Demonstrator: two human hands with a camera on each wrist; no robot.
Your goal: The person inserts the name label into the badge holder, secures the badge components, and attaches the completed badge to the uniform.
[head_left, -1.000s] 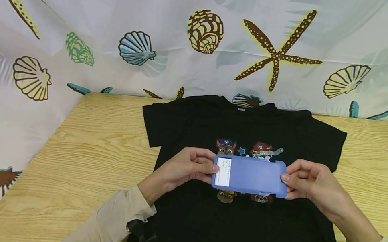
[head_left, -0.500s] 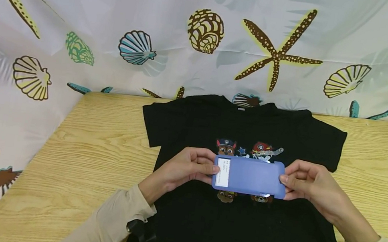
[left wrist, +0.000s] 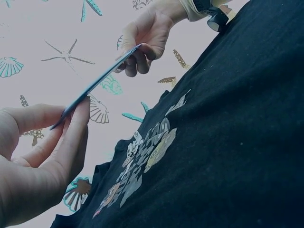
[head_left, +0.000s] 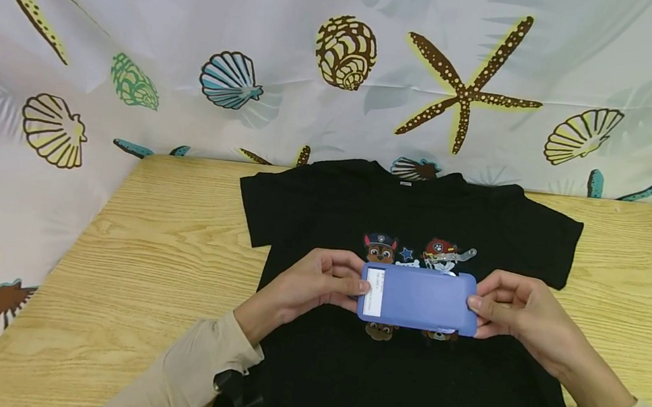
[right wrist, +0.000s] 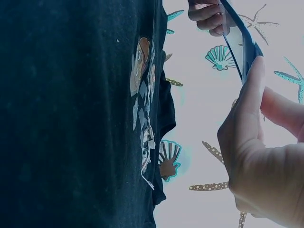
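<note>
A thin blue rectangular plastic piece (head_left: 421, 298) is held level above the black T-shirt (head_left: 395, 388). It bears a white printed label (head_left: 372, 303) at its left end and a notch near its right end. My left hand (head_left: 325, 283) pinches the left end, thumb on top. My right hand (head_left: 511, 308) pinches the right end the same way. From the left wrist the blue piece (left wrist: 92, 84) appears nearly edge-on. In the right wrist view, a clear sheet (right wrist: 231, 38) shows beside the blue piece (right wrist: 246, 35), and a narrow gap parts them. Its exact kind is unclear.
The T-shirt lies spread on a wood-grain table (head_left: 167, 252), neck toward the back. Cartoon dog prints (head_left: 380, 245) show around the blue piece. Behind the table hangs a white cloth (head_left: 300, 17) with shells and starfish. Dark straps (head_left: 238, 395) circle both wrists.
The blue piece has tilted slightly and dropped a little in the head view, and its label looks narrower. My right hand has shifted slightly left. Both hands keep their pinch.
</note>
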